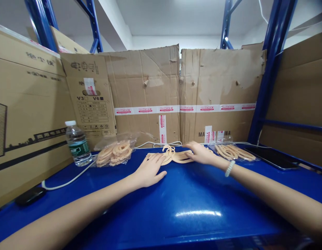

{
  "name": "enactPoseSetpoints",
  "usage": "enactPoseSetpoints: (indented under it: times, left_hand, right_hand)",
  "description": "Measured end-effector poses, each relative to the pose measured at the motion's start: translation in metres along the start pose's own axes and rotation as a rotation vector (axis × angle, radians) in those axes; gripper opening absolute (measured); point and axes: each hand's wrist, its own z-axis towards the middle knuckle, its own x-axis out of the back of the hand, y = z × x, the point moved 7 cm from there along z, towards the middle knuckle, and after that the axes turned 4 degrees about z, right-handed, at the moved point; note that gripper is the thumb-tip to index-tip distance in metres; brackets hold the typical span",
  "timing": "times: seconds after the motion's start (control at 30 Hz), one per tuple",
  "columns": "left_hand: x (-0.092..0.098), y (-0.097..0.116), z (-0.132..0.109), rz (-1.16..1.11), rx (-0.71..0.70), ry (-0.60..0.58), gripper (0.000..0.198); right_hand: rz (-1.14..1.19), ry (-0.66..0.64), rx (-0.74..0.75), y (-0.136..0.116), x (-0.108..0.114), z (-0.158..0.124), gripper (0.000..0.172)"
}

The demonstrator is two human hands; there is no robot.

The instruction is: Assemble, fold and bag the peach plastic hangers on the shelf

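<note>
Beige hanger-shaped pieces (180, 158) with curved hooks at the middle and a loop to each side lie flat on the blue tabletop (192, 194). Over their left loop rests my left hand (150, 172), palm down, fingers stretched out and thumb apart. My right hand (201, 152), a pale beaded bracelet on its wrist, is at the right loop with its fingers reaching over it. Both hands partly hide the pieces. To the right of my right hand, a clear plastic bag (235, 152) contains long beige strips.
On the left stand a water bottle (77, 144) and a clear bag of beige ring-shaped pieces (115, 152). A black device (30, 196) lies near a white cable (69, 182). At right is a dark tablet-like device (272, 158). Cardboard sheets (147, 83) and blue posts (270, 69) enclose the table.
</note>
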Motion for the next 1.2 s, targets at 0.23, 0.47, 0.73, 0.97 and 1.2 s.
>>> enactPoseSetpoints:
  times: [0.23,0.47,0.73,0.97,1.2]
  left_hand:
    - [-0.001,-0.012,-0.016,-0.06,0.026,0.065,0.033]
    - [0.004,-0.027,-0.018,-0.128,0.05,0.175,0.028]
    - [-0.004,-0.025,-0.02,-0.148,0.035,0.111,0.029]
    - [-0.007,-0.026,-0.02,-0.132,0.044,0.104,0.03]
    - [-0.006,-0.025,-0.02,-0.121,0.051,0.097,0.03]
  right_hand:
    - [0.002,0.034,-0.206,0.068,0.029,-0.032,0.026]
    - [-0.116,-0.004,-0.263,0.105,0.041,-0.042,0.022]
    - [-0.148,-0.073,-0.193,0.1,0.016,-0.042,0.022]
    - [-0.203,-0.059,-0.159,0.09,0.004,-0.041,0.026]
    - [-0.185,-0.032,-0.148,0.085,0.006,-0.04,0.022]
